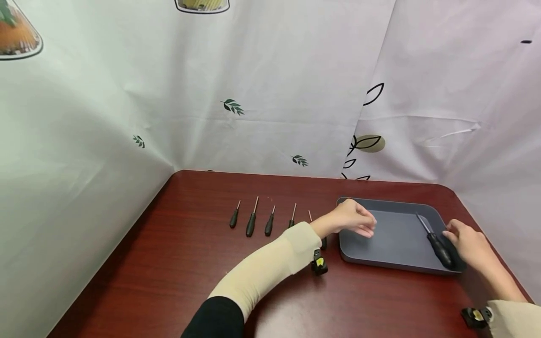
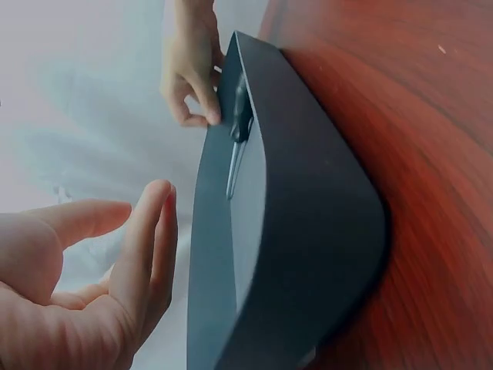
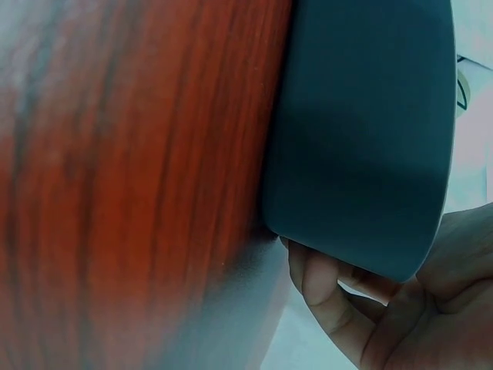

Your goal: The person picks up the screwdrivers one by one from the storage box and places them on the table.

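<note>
A dark grey tray (image 1: 393, 234) lies on the right of the table, with a large black-handled screwdriver (image 1: 439, 249) inside it, near the right end. My right hand (image 1: 470, 244) grips the tray's right edge; in the right wrist view its fingers (image 3: 320, 281) curl against the outer wall. Over the left part of the tray hovers my left hand (image 1: 352, 218), holding nothing. The left wrist view shows a gap between its thumb (image 2: 92, 220) and bent fingers, beside the tray wall (image 2: 308, 200). The right thumb is partly hidden behind the rim.
Left of the tray, several smaller screwdrivers (image 1: 251, 224) lie in a row on the red-brown table (image 1: 169, 272). My left forearm (image 1: 270, 263) covers part of the row's right end. White printed cloth (image 1: 270, 84) hangs behind and at both sides.
</note>
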Tool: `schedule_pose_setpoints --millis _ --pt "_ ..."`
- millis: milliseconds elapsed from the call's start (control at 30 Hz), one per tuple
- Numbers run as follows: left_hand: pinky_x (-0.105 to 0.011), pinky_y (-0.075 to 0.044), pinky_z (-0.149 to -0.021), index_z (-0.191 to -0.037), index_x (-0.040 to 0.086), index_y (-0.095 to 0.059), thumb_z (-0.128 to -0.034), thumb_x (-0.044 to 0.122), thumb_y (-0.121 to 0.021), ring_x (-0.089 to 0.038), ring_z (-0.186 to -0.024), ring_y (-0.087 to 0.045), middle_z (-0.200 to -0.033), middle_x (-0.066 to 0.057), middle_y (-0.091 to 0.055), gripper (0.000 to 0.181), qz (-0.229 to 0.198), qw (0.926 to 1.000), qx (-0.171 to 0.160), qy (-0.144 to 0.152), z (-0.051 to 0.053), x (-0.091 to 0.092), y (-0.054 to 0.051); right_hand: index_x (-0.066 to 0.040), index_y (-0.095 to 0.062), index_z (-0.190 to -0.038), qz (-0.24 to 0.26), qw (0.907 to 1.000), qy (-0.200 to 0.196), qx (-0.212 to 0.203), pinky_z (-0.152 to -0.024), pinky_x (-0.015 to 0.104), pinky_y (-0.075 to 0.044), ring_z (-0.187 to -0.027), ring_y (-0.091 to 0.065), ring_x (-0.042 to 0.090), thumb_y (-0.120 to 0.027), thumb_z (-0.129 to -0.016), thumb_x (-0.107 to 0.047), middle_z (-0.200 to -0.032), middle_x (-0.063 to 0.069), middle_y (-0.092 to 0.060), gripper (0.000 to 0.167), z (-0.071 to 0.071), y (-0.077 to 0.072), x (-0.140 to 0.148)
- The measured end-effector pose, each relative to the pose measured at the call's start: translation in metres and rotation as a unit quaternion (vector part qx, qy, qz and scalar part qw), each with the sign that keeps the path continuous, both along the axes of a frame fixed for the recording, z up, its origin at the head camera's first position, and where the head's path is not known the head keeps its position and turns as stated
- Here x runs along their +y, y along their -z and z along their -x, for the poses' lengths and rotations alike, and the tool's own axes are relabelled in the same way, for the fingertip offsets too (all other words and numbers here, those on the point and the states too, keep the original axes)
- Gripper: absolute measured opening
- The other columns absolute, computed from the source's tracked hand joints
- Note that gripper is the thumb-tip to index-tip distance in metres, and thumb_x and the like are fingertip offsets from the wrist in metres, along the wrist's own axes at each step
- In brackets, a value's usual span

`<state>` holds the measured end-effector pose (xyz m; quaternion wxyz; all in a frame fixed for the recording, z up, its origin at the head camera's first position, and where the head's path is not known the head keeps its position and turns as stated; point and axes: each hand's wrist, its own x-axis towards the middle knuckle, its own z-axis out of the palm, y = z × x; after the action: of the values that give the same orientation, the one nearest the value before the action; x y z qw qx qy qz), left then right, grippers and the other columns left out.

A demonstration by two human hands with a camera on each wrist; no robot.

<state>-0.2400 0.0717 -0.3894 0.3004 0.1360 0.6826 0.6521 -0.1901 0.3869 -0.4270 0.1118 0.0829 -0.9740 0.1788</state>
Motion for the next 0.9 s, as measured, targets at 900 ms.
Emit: schedule_pose_setpoints --millis 900 --pt "-0.039 -0.063 -0.072 -0.083 -0.01 -0.072 -0.0894 -0.005 -0.07 -0.04 -0.083 -0.072 -0.067 -0.02 -0.068 0.008 0.0 0.9873 -0.119 -0.105 -0.031 0.112 0.005 0.008 -0.054 -0.086 0.002 0.9999 0.002 0.011 -0.05 0.05 -0.043 -0.062 -0.055 0.038 -0.064 -0.089 0.009 -0.074 0.025 -0.059 0.011 0.0 0.002 0.003"
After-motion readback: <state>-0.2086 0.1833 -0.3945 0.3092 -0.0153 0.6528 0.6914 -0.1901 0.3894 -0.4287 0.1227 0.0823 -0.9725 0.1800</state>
